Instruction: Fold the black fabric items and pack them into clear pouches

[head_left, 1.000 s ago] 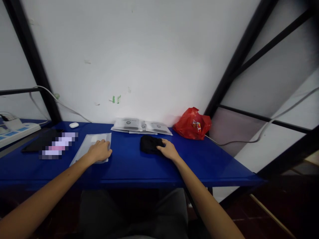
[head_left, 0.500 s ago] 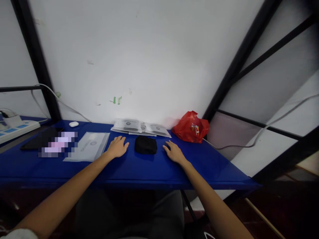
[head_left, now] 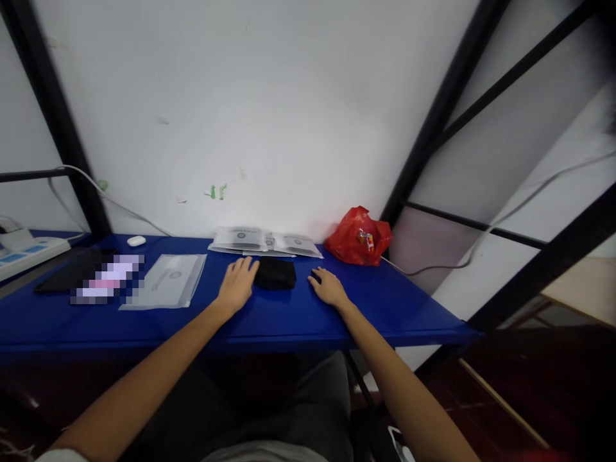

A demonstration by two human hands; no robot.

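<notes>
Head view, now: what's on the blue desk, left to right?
White power strip, white earbud case, flat frosted zip bag, left hand, black folded cloth item, right hand, red plastic bag.

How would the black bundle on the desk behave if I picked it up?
The black bundle looks like soft folded cloth, so it would probably sag or shift a little in the grip. It seems small beside the left hand, so it is likely light. Lying low and flat on the blue desk, it probably wouldn't roll or tip if nudged.
</notes>
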